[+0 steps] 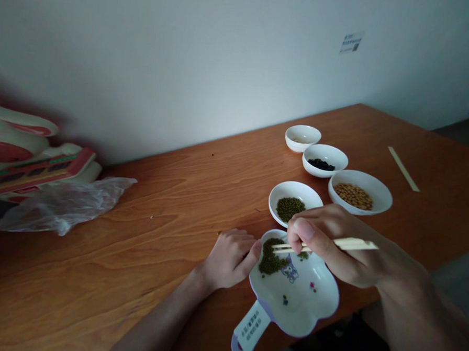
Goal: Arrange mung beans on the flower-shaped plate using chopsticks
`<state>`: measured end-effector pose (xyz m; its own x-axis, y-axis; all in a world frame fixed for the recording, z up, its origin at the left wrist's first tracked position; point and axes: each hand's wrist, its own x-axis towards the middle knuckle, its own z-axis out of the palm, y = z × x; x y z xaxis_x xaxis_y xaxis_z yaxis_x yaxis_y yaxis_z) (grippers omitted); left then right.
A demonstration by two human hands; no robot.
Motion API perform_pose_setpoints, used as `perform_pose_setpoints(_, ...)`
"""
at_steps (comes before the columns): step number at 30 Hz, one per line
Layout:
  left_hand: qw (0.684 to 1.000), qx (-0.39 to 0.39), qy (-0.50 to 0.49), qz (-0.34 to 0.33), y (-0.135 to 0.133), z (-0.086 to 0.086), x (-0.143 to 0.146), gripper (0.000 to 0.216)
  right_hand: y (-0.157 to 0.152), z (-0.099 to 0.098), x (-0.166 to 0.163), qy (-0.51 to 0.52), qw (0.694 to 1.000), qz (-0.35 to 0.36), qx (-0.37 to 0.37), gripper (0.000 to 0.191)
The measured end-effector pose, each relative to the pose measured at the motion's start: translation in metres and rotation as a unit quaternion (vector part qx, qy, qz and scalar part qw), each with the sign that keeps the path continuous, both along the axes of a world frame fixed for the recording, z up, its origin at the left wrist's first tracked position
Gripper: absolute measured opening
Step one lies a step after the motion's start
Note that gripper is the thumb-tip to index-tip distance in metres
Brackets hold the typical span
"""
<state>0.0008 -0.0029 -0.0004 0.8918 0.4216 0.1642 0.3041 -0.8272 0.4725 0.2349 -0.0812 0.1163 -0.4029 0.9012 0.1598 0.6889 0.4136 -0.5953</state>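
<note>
A white flower-shaped dish (pixel 302 299) with a lilac rim and a labelled handle sits near the table's front edge. Mung beans (pixel 269 258) are heaped at its far left, with a few more by the chopstick tips. My left hand (pixel 230 259) rests at the dish's left side, fingers curled and thumb against the rim. Over the dish's right side, my right hand (pixel 333 243) grips wooden chopsticks (pixel 354 244). Their tips reach into the mung beans; I cannot tell whether they pinch one. Just behind stands a white bowl (pixel 276 198) of mung beans.
Farther back are a bowl of yellow soybeans (pixel 353 196), a bowl of black beans (pixel 321 164) and a small white bowl (pixel 303 133). A pale flat strip (pixel 403 169) lies at right. Clear plastic (pixel 71 203) and a red-and-white object (pixel 31 159) occupy the left, along the wall.
</note>
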Motion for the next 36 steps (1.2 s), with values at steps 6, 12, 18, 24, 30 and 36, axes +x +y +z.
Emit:
perform_pose_setpoints(6, 1.000, -0.014, -0.003, 0.001, -0.0003, 0.0012, 0.0001, 0.044, 0.0010, 0.0013, -0.0009, -0.018, 1.000, -0.009, 0.012, 0.048)
perform_pose_setpoints(12, 1.000, -0.008, 0.005, 0.002, 0.0003, 0.0009, -0.0002, 0.043, -0.0004, -0.0014, 0.0024, 0.003, 1.000, -0.002, 0.003, 0.048)
perform_pose_setpoints(18, 1.000, -0.002, 0.003, 0.000, 0.0000, 0.0000, -0.0005, 0.044, -0.0032, -0.0027, 0.0048, -0.003, 1.000, -0.014, -0.001, 0.045)
perform_pose_setpoints(24, 1.000, -0.001, 0.009, 0.003, -0.0004, 0.0001, -0.0008, 0.042, -0.0010, -0.0017, 0.0021, -0.008, 1.000, -0.003, 0.010, 0.045)
perform_pose_setpoints(30, 1.000, -0.007, -0.001, 0.002, -0.0005, 0.0005, -0.0006, 0.045, 0.0004, -0.0009, 0.0004, 0.006, 1.000, 0.007, 0.016, 0.044)
perform_pose_setpoints(36, 1.000, -0.003, -0.002, 0.001, -0.0003, 0.0016, 0.0000, 0.046, 0.0031, -0.0072, 0.0031, 0.016, 0.999, 0.015, 0.033, 0.046)
